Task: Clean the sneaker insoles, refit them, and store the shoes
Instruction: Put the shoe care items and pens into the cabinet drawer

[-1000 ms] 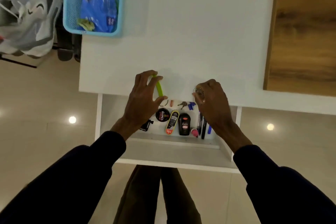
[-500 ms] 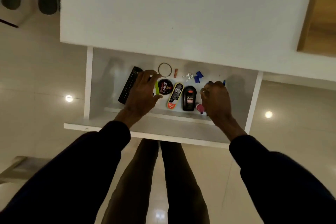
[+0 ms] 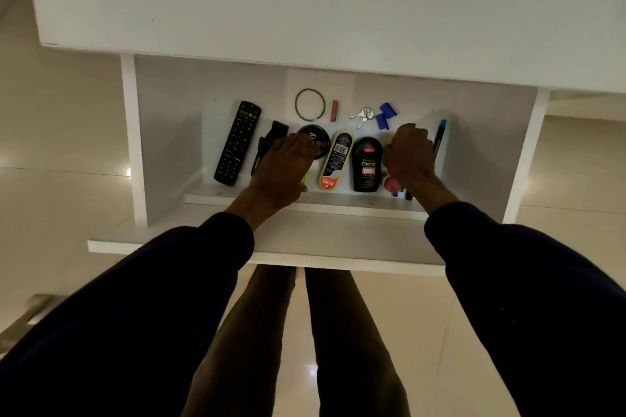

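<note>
My left hand (image 3: 281,167) reaches into the open white drawer (image 3: 135,145) and grips a slim yellow-green tool (image 3: 304,177), most of it hidden under my fingers. It hovers over a round black polish tin (image 3: 321,141). My right hand (image 3: 408,152) is curled above the pens at the drawer's right side; whatever it may hold is hidden. Between my hands lie a Kiwi shine sponge (image 3: 335,159) and a black Cherry polish bottle (image 3: 366,164). No sneaker or insole is in view.
The drawer also holds a black remote (image 3: 237,142), a bangle (image 3: 309,104), keys (image 3: 362,115), blue caps (image 3: 384,116), a pink item (image 3: 391,183) and a blue pen (image 3: 439,135). The white tabletop (image 3: 305,3) overhangs the drawer's back. My legs stand below the drawer front.
Both hands dropped from the table edge into the drawer. The view tilted down, so the sneakers and blue basket left the frame. The left hand still carries the green tool.
</note>
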